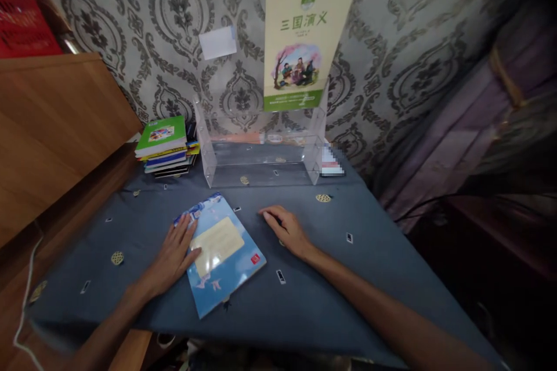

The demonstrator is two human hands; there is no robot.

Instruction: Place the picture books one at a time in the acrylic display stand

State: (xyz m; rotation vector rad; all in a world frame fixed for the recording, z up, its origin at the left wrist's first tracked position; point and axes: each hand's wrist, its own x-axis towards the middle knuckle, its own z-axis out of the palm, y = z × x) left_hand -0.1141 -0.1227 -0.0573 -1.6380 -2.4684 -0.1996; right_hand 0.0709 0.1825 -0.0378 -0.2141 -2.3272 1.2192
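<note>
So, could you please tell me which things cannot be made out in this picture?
Blue book: in the head view, the print on its cream panel is too small and partly under glare.
White item right of the clear stand: in the head view, pixel blocks hide its details.
Red object: cut off by the head view's left edge.
Right hand: in the head view, the hand itself hides its palm.

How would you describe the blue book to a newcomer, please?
On the blue-grey tablecloth, in front of the clear plastic stand, the blue book lies flat, the left hand on its edge. Its cover bears a pale yellow panel and small red square, unlike the green-covered book atop the stack.
</note>
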